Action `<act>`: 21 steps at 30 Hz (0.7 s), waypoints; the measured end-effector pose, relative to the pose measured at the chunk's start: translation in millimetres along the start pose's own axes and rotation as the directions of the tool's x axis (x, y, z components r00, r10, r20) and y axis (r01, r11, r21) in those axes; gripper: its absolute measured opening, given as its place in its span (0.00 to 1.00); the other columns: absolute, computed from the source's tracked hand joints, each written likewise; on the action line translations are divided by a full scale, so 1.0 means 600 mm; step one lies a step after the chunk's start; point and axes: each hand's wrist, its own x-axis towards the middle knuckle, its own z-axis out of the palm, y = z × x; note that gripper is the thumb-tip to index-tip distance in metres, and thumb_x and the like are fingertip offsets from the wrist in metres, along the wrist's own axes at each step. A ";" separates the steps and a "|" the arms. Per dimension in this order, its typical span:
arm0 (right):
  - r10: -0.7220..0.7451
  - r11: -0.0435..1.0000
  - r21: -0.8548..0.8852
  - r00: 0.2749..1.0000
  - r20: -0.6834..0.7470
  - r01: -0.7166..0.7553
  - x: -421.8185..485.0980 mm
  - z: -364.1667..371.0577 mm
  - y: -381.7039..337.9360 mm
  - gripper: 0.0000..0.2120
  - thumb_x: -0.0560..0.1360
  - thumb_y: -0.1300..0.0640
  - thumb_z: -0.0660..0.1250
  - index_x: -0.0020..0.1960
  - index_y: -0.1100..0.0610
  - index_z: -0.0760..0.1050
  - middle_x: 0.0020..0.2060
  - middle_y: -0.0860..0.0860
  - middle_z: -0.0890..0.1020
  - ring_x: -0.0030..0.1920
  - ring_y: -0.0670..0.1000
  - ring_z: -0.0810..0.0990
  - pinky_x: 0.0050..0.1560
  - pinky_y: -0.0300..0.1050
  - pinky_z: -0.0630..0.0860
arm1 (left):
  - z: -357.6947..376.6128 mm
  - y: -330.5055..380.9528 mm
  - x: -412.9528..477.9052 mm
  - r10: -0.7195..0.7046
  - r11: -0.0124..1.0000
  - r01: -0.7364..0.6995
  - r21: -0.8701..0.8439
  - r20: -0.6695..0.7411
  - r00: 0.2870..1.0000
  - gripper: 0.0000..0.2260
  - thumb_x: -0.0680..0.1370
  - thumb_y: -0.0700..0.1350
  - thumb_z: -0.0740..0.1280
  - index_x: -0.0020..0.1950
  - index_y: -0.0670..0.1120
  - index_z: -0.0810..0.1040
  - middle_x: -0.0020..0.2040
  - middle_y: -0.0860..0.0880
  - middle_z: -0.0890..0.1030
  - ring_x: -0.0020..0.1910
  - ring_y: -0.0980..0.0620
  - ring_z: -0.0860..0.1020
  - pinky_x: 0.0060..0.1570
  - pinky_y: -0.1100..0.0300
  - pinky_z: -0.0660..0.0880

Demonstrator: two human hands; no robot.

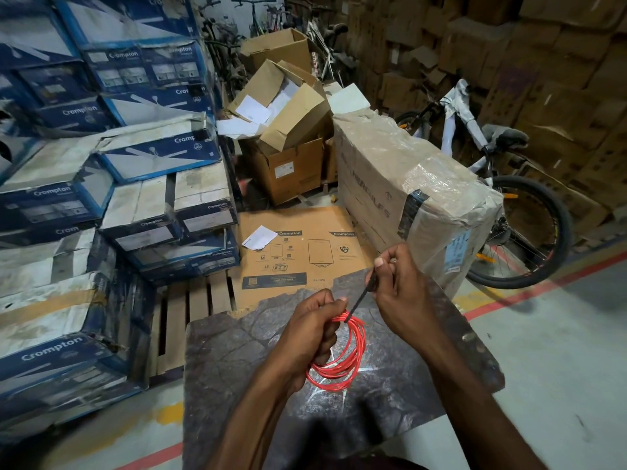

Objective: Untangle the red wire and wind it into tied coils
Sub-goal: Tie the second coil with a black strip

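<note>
Your left hand (305, 334) is gripping the coiled red wire (342, 364), lower centre; right hand (403, 293) is pinching the black tie (361, 295) taut. You're tying off, probably cinching snug next.

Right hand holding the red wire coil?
No, the left hand grips the red wire coil; the right hand pinches the black tie.

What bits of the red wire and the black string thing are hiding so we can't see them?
Head view, the only one:
- The red wire coil: its left part is hidden inside the left hand.
- The black tie: its top end is hidden in the right hand; whether it is knotted is too small to tell.
- The bicycle: partly behind the wrapped carton.
</note>
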 end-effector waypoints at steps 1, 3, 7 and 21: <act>-0.023 1.000 -0.014 1.000 -0.010 0.023 0.000 0.005 -0.003 0.06 0.85 0.57 0.58 0.49 0.55 0.67 0.35 0.50 0.81 0.36 0.48 0.80 0.42 0.55 0.78 | -0.002 0.001 0.001 0.005 1.000 -0.005 0.000 -0.003 1.000 0.18 0.82 0.46 0.65 0.36 0.51 0.62 0.28 0.50 0.59 0.24 0.54 0.53 0.23 0.65 0.52; -0.041 0.999 -0.020 0.999 -0.012 0.041 0.005 0.012 -0.009 0.05 0.84 0.59 0.60 0.48 0.55 0.69 0.34 0.49 0.82 0.35 0.46 0.81 0.39 0.48 0.76 | -0.007 0.005 0.001 0.016 1.000 -0.016 0.009 -0.005 1.000 0.17 0.82 0.46 0.65 0.36 0.51 0.63 0.28 0.51 0.60 0.24 0.54 0.53 0.23 0.65 0.52; 0.001 1.000 -0.007 0.999 0.049 0.000 0.025 0.010 -0.007 0.06 0.81 0.56 0.67 0.45 0.53 0.75 0.38 0.45 0.81 0.41 0.41 0.80 0.41 0.42 0.77 | -0.024 0.006 -0.004 0.013 1.000 -0.013 0.016 -0.043 0.999 0.15 0.83 0.47 0.65 0.37 0.50 0.66 0.27 0.52 0.60 0.24 0.54 0.54 0.24 0.64 0.52; 0.053 0.906 0.344 0.872 0.487 -0.247 0.040 -0.002 0.002 0.07 0.82 0.61 0.66 0.47 0.63 0.77 0.39 0.56 0.82 0.40 0.51 0.79 0.44 0.42 0.79 | -0.054 -0.001 -0.010 -0.022 0.984 0.032 -0.174 0.056 0.998 0.06 0.83 0.49 0.64 0.53 0.47 0.74 0.27 0.52 0.58 0.21 0.57 0.53 0.21 0.67 0.50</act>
